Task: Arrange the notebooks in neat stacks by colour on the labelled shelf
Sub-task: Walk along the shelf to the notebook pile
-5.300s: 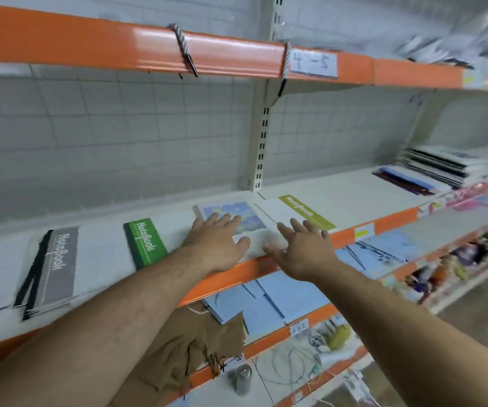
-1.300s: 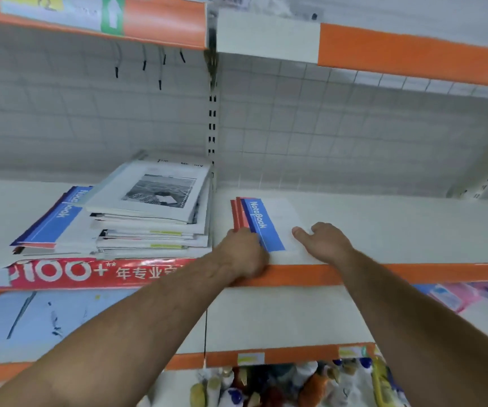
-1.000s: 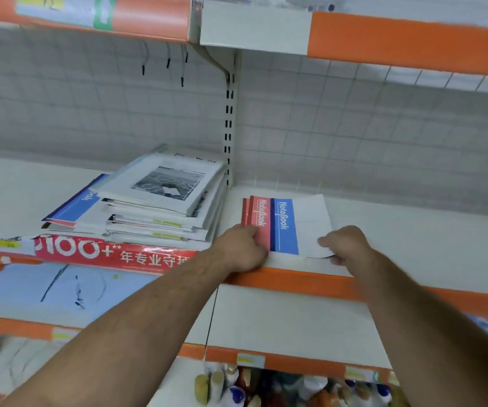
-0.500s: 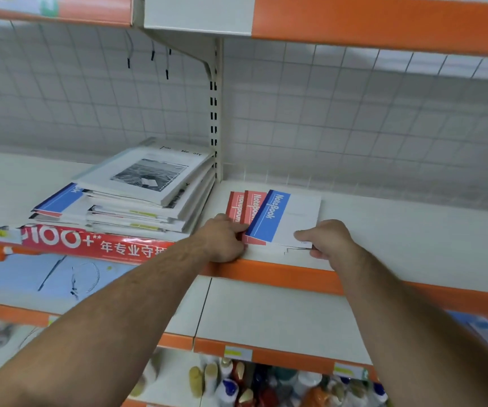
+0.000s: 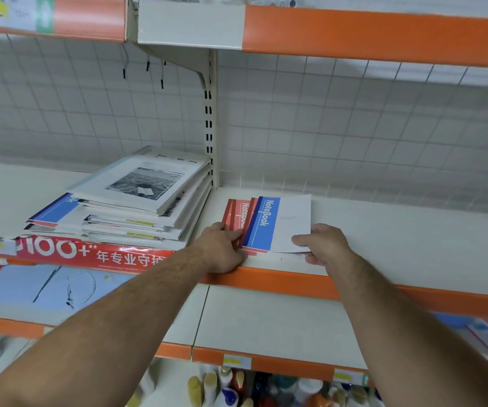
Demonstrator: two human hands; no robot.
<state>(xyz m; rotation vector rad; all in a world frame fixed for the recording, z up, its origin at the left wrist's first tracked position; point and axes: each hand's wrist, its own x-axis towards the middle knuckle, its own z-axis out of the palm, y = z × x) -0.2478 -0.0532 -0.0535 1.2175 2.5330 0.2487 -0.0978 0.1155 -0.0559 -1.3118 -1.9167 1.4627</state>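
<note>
A small fanned pile of notebooks lies on the white shelf (image 5: 398,239) near its orange front edge. On top is a blue-and-white notebook (image 5: 278,223); red notebooks (image 5: 237,214) stick out from under it to the left. My left hand (image 5: 222,248) grips the pile's near left corner, fingers curled over the red covers. My right hand (image 5: 323,243) pinches the near right corner of the blue-and-white notebook, thumb on top.
A tall untidy stack of white, grey and blue notebooks (image 5: 137,201) stands left of the shelf upright (image 5: 210,127). A red promotional strip (image 5: 69,251) runs along that shelf's edge. Below are light blue sheets (image 5: 40,286) and several small bottles (image 5: 237,386).
I have turned from the green and grey notebooks to this bay. Over the last second the blue-and-white notebook has slid and turned on the red ones; both hands stay at the pile's near corners.
</note>
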